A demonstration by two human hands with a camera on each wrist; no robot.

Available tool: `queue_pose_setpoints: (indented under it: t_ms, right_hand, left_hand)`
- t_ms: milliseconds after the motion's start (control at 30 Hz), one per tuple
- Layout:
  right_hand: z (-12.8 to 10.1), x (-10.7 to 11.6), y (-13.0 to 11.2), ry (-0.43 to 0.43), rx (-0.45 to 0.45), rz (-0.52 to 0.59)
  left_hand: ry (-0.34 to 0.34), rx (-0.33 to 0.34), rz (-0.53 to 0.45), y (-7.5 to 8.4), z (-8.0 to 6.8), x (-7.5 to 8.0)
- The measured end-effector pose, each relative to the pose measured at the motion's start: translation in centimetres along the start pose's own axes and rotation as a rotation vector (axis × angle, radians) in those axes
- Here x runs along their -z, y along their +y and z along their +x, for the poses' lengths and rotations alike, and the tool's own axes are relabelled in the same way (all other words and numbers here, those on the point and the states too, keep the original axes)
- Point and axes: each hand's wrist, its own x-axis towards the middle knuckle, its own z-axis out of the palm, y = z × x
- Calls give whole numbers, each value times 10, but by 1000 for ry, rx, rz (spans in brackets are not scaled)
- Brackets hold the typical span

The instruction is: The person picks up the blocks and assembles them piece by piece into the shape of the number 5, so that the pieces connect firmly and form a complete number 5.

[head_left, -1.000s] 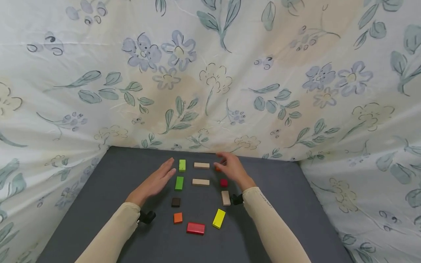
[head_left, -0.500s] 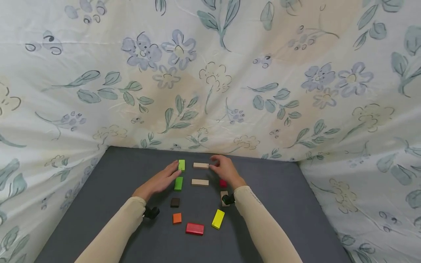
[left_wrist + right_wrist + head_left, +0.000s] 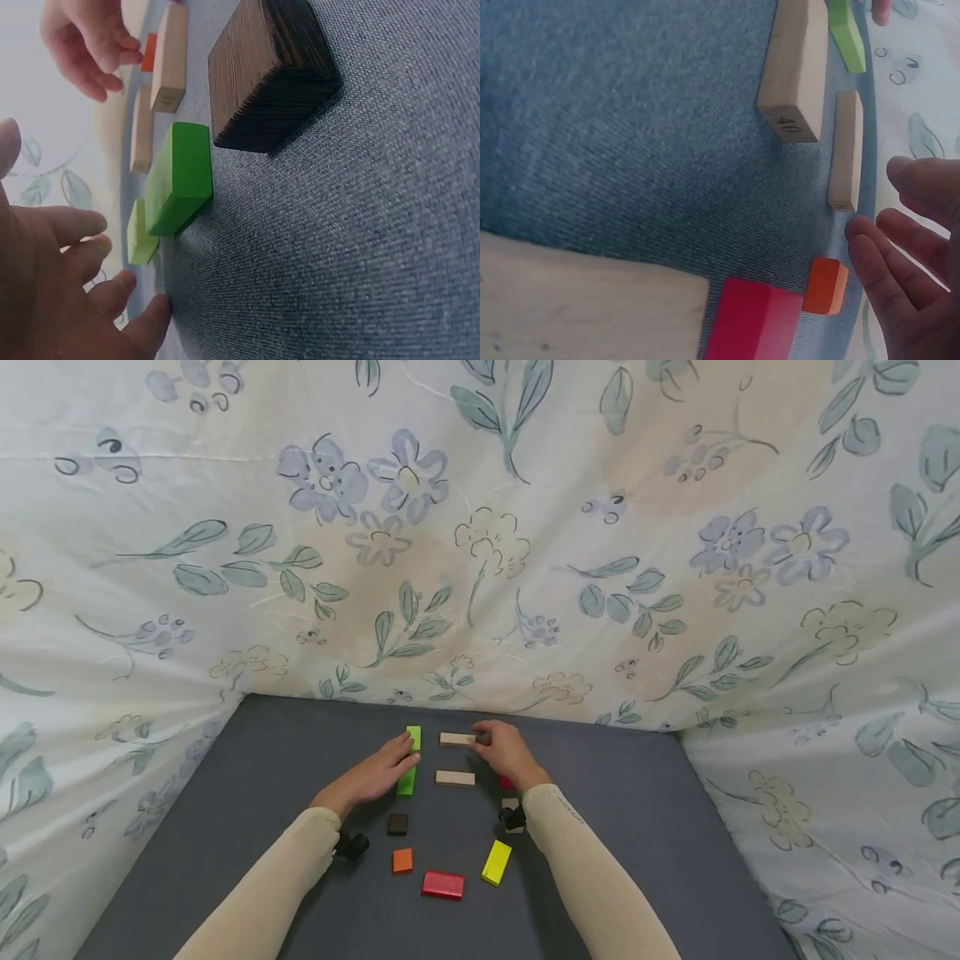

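My left hand (image 3: 371,777) reaches over the green block (image 3: 406,787), fingertips overlapping the light green block (image 3: 415,732) in the head view. Its fingers are slightly bent and grip nothing in the left wrist view. My right hand (image 3: 507,756) is at the right end of the far wooden block (image 3: 453,738). The right wrist view shows its fingers loosely curved around nothing, beside that block and an orange block (image 3: 826,286). The hand hides this orange block in the head view. A second wooden block (image 3: 455,778), marked 40, lies nearer.
Below the right wrist lie a red block (image 3: 754,322) and a wooden block (image 3: 585,307). Nearer are a dark brown block (image 3: 397,824), an orange block (image 3: 402,861), a red block (image 3: 442,885) and a yellow block (image 3: 496,862). A flowered cloth (image 3: 480,568) hangs behind the grey surface (image 3: 622,843).
My left hand has moved right and slightly forward, over the green blocks. My right hand has moved left to the end of the far wooden block. The blocks stay in place.
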Motion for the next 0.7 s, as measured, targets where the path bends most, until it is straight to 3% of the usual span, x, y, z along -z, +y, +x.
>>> queue_pose_setpoints:
  t_ms: [67,267,533,700]
  right_hand:
    - [1,-1,-1,4,-10,-16]
    - [7,-6,-3,7,-19,-69]
    - [10,-13,-1,20,-23,-85]
    - [13,-15,0,21,-19,-116]
  left_hand:
    - [-5,-2,32,14,-6,2]
    - [7,-11,89,8,1,-3]
    - [-13,43,157,18,-3,-5]
    - [0,15,129,16,-4,-5]
